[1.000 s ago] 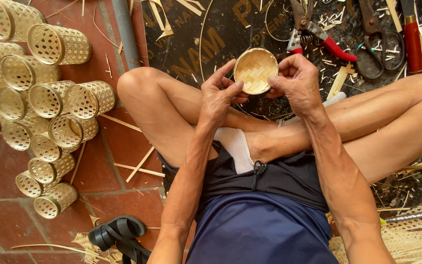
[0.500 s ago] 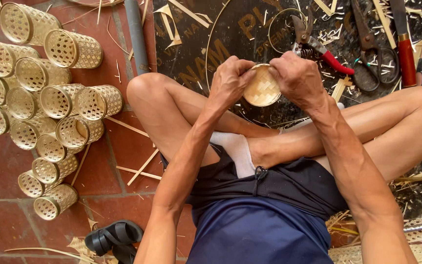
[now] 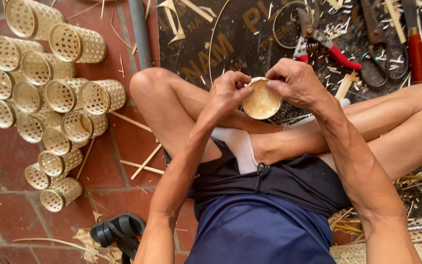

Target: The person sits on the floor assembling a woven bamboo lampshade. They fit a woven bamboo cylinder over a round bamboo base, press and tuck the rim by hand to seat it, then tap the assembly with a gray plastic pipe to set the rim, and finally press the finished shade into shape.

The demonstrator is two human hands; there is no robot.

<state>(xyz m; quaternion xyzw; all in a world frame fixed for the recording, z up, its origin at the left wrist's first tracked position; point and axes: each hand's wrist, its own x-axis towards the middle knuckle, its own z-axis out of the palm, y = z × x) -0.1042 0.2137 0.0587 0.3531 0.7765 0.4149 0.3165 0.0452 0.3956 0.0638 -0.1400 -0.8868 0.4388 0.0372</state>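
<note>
Head view: woven disc (image 3: 262, 100) lower, flatter.

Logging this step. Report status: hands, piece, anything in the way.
Left hand and right hand both pinch the rim of the small round woven bamboo disc, held above the crossed legs. Nothing between the hands.

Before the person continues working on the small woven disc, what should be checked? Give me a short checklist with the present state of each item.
1. Left hand grips the woven disc at its edge: ok.
2. Right hand grips the opposite edge: ok.
3. Disc held above the crossed legs, apart from the dark mat: ok.
4. Red-handled pruners lie on the mat beyond the hands, not in the way: ok.
5. Disc rim fully seated all around: cannot tell, fingers cover part of it.
</note>
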